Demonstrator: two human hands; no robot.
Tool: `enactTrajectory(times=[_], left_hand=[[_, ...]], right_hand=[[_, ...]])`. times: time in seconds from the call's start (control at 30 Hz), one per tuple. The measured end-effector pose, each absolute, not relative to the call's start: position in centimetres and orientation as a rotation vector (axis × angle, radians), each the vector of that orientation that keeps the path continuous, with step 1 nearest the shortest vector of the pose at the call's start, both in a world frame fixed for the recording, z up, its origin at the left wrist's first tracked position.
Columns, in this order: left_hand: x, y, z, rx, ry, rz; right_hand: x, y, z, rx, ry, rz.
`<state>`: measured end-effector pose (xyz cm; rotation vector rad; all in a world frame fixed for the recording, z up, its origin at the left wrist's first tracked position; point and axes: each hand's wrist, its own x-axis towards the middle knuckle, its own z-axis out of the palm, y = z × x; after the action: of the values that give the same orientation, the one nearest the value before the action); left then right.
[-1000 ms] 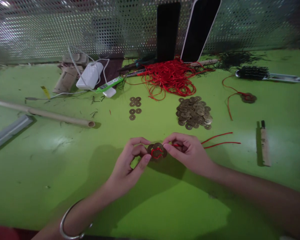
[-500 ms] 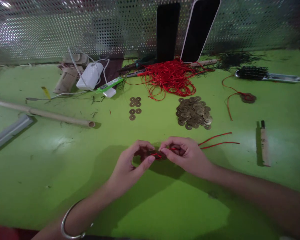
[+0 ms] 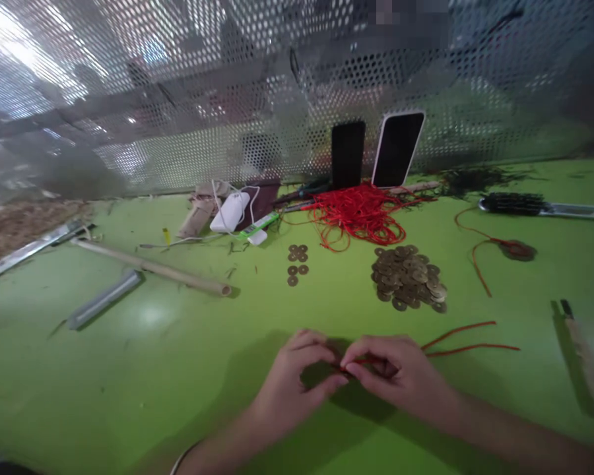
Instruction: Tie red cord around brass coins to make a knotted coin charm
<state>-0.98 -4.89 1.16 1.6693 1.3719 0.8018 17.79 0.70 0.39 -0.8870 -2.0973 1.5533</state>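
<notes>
My left hand [image 3: 297, 377] and my right hand [image 3: 400, 375] meet low in the middle, above the green table. Thumb and fingers of both close on a small bundle of coins [image 3: 345, 374] bound with red cord, mostly hidden by the fingertips. From behind my right hand, the red cord [image 3: 475, 346] runs out to the right in two loose ends. Beyond the hands lies a heap of brass-coloured coins [image 3: 408, 277] with holes in the middle. Several more such coins [image 3: 292, 270] lie in a small group to its left.
Tangled red cord [image 3: 361, 211] lies before two upright phones [image 3: 348, 155]. Rightward are a hairbrush [image 3: 515, 204], another corded coin piece [image 3: 517, 249] and a wooden-handled tool [image 3: 587, 359]. At left are a bamboo tube [image 3: 153, 267], a grey bar [image 3: 106, 300] and a white power bank [image 3: 230, 211].
The view has tilted up and to the left, so everything sits lower and further right in it. The bound coins, plainer before, are now mostly covered by my fingers.
</notes>
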Motion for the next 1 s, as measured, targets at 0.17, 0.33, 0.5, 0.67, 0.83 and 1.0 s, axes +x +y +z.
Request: enactTrajectory(times=[0.17,0.33,0.5,0.67,0.83,1.0], left_hand=[[-0.8,-4.9,1.1,1.730,1.432,0.726],[-0.7,-5.1,1.1,1.755,1.441,0.740],[-0.7,-5.4,0.9,1.772,1.365,0.791],[-0.7,-5.7,0.7,1.842,1.311,0.867],[-0.7,-5.4,0.8,2.085,1.377,0.954],[-1.2,-4.7,0.8,2.509,1.378,1.168]], right_hand=[[17.7,0.8,0.6,-0.862,-2.176,1.451],[17.8,1.1,1.2,-0.868,-2.238,1.315],[18.0,0.8,1.3,-0.752,-2.348,1.071],[18.2,0.3,1.3,-0.628,-2.397,0.893],[18.0,0.0,1.4,-0.419,-2.510,0.354],[17.9,-0.5,1.7,-0.611,-2.484,0.834]])
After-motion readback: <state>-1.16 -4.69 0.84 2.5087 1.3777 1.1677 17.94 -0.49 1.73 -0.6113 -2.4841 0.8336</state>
